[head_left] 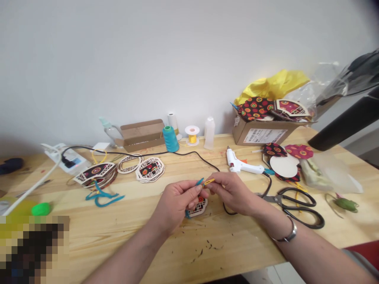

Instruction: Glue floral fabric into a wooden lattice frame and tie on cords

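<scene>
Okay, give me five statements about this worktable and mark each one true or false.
1. The left hand and right hand meet near a yellow loop. True.
2. The large scissors have orange handles. False: the large scissors have black handles.
3. A metallic band circles the right wrist. True.
4. The glue gun is inside the cardboard box. False: the glue gun lies on the table.
5. The teal thread cone stands upright. True.
</scene>
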{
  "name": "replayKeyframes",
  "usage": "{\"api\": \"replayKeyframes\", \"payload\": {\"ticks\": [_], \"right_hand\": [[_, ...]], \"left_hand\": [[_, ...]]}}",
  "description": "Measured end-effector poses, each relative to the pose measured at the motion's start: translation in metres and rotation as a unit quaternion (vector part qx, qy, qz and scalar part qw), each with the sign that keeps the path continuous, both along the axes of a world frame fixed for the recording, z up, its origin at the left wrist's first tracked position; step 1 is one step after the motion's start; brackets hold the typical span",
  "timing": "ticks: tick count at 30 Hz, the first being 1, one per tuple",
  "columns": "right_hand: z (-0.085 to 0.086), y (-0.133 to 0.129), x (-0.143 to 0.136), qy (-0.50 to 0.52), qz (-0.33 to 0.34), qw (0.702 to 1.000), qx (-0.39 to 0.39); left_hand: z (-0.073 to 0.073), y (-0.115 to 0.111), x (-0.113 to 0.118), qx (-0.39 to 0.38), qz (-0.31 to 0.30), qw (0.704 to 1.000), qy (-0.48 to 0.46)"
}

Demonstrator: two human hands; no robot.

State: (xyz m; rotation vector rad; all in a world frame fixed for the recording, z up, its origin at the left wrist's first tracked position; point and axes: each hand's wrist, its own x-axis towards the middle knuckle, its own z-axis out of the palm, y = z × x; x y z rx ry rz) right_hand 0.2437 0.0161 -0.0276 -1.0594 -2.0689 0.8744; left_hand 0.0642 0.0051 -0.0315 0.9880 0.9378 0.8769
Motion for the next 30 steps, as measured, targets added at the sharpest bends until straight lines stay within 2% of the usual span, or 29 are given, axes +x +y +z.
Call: {"api": "replayKeyframes", "payload": {"ticks": [5, 14, 25, 30], "right_hand": [[-0.003, 0.003, 0.000, 0.021, 0.008, 1.000, 0.013], [-0.005, 0.003, 0.002, 0.006, 0.008, 1.000, 0.010], [0.006, -0.002, -0.004, -0.100, -0.022, 0.995, -0.012], [0.003, -0.003, -0.005, -0.104, -0.025, 0.994, 0.009]], "left_hand": [[0.002, 0.001, 0.000, -0.027, -0.003, 0.999, -0.030], [0.001, 0.002, -0.001, -0.025, -0.011, 0.999, -0.036], [0.002, -0.004, 0.001, 0.064, 0.002, 0.990, 0.129], [0.007, -0.004, 0.002, 0.072, 0.044, 0.989, 0.125]]}}
